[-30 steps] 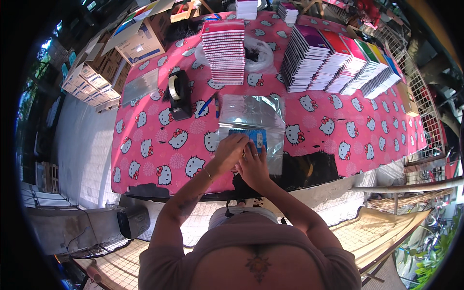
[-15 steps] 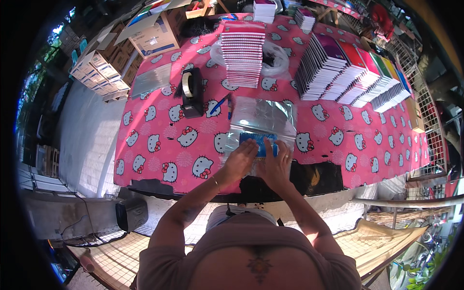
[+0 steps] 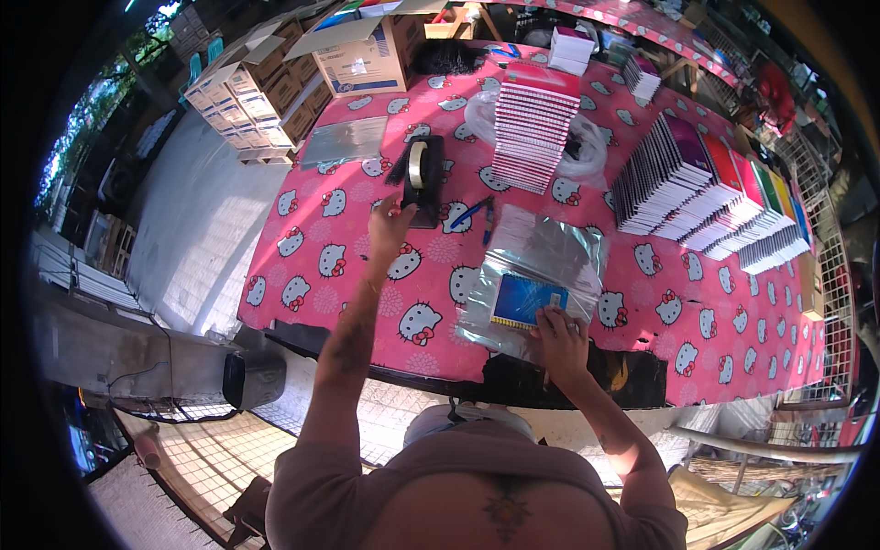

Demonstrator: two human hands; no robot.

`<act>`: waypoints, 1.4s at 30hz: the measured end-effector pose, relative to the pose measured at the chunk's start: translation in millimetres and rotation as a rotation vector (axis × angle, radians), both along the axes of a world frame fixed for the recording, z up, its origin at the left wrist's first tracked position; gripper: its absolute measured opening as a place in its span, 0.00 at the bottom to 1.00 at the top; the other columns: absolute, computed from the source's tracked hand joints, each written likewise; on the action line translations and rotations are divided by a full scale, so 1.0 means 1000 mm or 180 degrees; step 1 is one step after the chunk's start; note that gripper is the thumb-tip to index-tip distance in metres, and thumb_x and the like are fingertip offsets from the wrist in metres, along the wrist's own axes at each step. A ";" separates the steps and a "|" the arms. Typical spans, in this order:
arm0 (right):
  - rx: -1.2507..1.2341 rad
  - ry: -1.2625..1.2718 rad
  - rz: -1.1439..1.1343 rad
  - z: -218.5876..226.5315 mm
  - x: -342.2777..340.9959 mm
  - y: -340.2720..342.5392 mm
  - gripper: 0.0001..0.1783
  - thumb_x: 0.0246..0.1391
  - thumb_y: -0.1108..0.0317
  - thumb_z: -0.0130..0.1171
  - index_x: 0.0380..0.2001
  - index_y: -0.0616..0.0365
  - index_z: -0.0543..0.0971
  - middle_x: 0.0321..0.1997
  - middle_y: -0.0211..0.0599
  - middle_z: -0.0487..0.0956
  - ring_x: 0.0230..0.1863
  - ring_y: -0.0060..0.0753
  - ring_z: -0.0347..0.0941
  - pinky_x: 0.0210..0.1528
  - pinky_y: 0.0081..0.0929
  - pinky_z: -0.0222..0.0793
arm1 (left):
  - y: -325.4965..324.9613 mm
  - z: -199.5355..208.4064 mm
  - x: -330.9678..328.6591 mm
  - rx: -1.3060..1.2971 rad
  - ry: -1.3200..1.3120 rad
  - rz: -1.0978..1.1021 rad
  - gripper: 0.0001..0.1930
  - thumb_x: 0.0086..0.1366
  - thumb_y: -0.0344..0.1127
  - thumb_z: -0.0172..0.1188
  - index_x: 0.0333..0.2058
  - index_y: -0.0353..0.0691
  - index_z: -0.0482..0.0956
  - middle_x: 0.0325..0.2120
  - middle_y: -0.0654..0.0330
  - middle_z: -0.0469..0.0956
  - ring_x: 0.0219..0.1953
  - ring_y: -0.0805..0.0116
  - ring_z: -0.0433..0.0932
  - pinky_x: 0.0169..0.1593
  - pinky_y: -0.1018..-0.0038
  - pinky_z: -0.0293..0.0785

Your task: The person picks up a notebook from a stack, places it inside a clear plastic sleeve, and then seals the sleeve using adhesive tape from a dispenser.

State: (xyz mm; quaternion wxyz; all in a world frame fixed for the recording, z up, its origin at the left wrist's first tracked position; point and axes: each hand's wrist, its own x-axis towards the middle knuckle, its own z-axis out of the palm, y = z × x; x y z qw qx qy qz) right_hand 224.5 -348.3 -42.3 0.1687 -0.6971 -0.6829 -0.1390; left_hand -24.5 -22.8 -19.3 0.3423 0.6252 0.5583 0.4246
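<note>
Wide apart, the left hand (image 3: 389,227) is hovering beside a black oblong tape dispenser (image 3: 424,203), the right hand (image 3: 563,343) touching a blue rectangular notebook (image 3: 521,299) near the pink worktop's (image 3: 449,363) front edge.

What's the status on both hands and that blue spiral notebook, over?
Left hand at black tape dispenser, contact unclear. Right hand on notebook, near right corner. Notebook on or inside clear plastic sleeves, can't tell. Blue pen beside sleeves.
</note>
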 end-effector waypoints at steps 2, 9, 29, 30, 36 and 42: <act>-0.0036 0.0047 0.0015 0.001 0.005 0.000 0.21 0.54 0.56 0.63 0.49 0.50 0.80 0.50 0.27 0.78 0.57 0.29 0.76 0.57 0.38 0.64 | 0.030 0.016 0.006 -0.1564 -0.0933 -0.0371 0.19 0.62 0.37 0.69 0.49 0.37 0.80 0.26 0.68 0.75 0.33 0.72 0.74 0.40 0.69 0.73; -0.0079 0.0253 0.0051 0.004 0.016 -0.003 0.21 0.53 0.55 0.65 0.49 0.50 0.80 0.48 0.26 0.78 0.56 0.31 0.76 0.55 0.40 0.64 | -0.022 -0.031 0.029 -0.1105 -0.1999 -0.0048 0.06 0.66 0.37 0.62 0.37 0.44 0.82 0.30 0.69 0.77 0.31 0.79 0.73 0.32 0.76 0.69; 0.0317 0.0480 0.0502 -0.006 0.026 -0.001 0.21 0.51 0.53 0.67 0.46 0.50 0.80 0.45 0.28 0.77 0.53 0.34 0.76 0.54 0.42 0.66 | -0.213 0.012 0.137 -0.0358 0.2429 -0.1553 0.19 0.61 0.52 0.65 0.34 0.38 0.85 0.31 0.50 0.85 0.37 0.47 0.85 0.42 0.56 0.79; 0.0225 0.0541 0.0511 0.005 0.025 -0.003 0.21 0.52 0.52 0.67 0.46 0.50 0.80 0.45 0.29 0.77 0.53 0.35 0.76 0.54 0.43 0.65 | -0.212 0.014 0.136 -0.0299 0.2776 -0.1545 0.21 0.61 0.54 0.66 0.33 0.39 0.85 0.31 0.51 0.85 0.38 0.46 0.84 0.42 0.56 0.79; -0.0212 0.0900 0.0446 0.020 0.033 0.015 0.25 0.57 0.51 0.63 0.53 0.52 0.79 0.47 0.35 0.79 0.53 0.45 0.75 0.54 0.47 0.64 | -0.217 0.043 0.114 -0.0196 0.3140 -0.1915 0.25 0.58 0.56 0.68 0.41 0.39 0.81 0.31 0.50 0.83 0.39 0.51 0.84 0.44 0.56 0.76; -0.1898 0.2528 0.0921 0.025 0.107 0.107 0.27 0.64 0.48 0.54 0.50 0.61 0.80 0.47 0.38 0.80 0.44 0.45 0.79 0.48 0.42 0.72 | -0.257 0.008 0.118 0.2603 0.2086 -0.2123 0.20 0.60 0.43 0.68 0.48 0.41 0.78 0.47 0.55 0.78 0.52 0.62 0.75 0.53 0.64 0.69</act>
